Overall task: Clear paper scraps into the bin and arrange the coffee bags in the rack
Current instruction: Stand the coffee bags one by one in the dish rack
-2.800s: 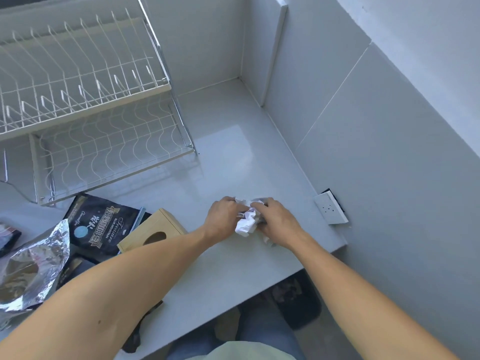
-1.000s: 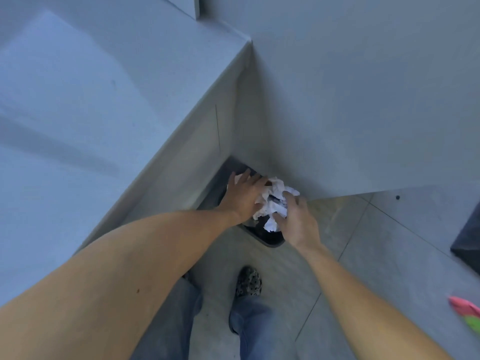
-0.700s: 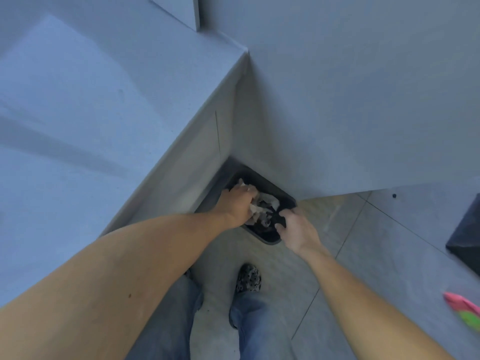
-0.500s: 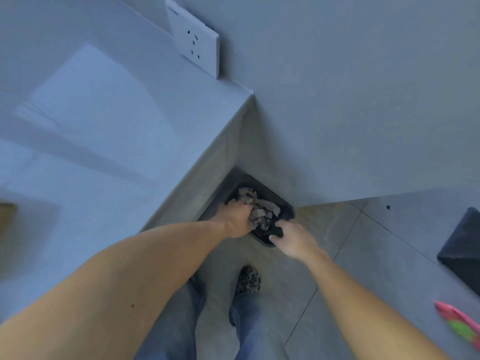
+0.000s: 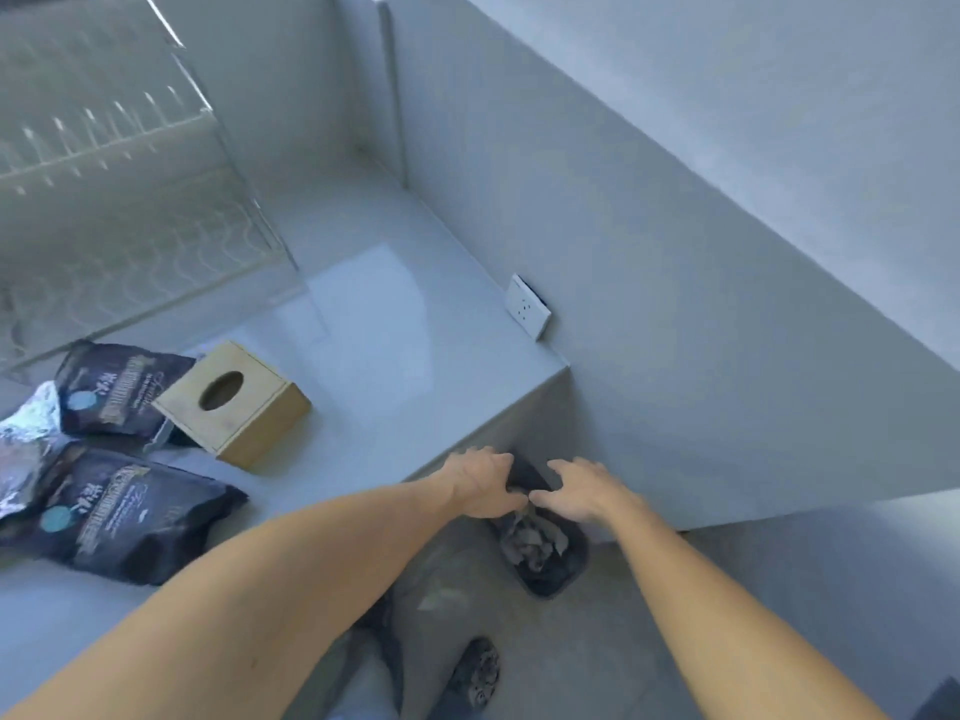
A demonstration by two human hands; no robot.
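Note:
A black bin (image 5: 569,576) stands on the floor in the corner below the counter's end, with crumpled paper scraps (image 5: 530,537) lying inside it. My left hand (image 5: 480,483) and my right hand (image 5: 582,488) hover side by side just above the bin's mouth, fingers relaxed and holding nothing. Two dark coffee bags (image 5: 114,389) (image 5: 130,511) lie flat at the counter's left, beside a crumpled silver foil bag (image 5: 23,444). The white wire rack (image 5: 119,200) stands at the back left, blurred.
A wooden tissue box (image 5: 234,402) sits on the grey counter (image 5: 389,330) next to the bags. A wall socket (image 5: 527,311) is mounted low on the right wall. My shoe (image 5: 478,672) is on the floor near the bin.
The scraps left my hands and now lie in the bin. Both hands have lifted, empty, above its mouth. My view swung up and left, bringing the counter, bags and rack back in.

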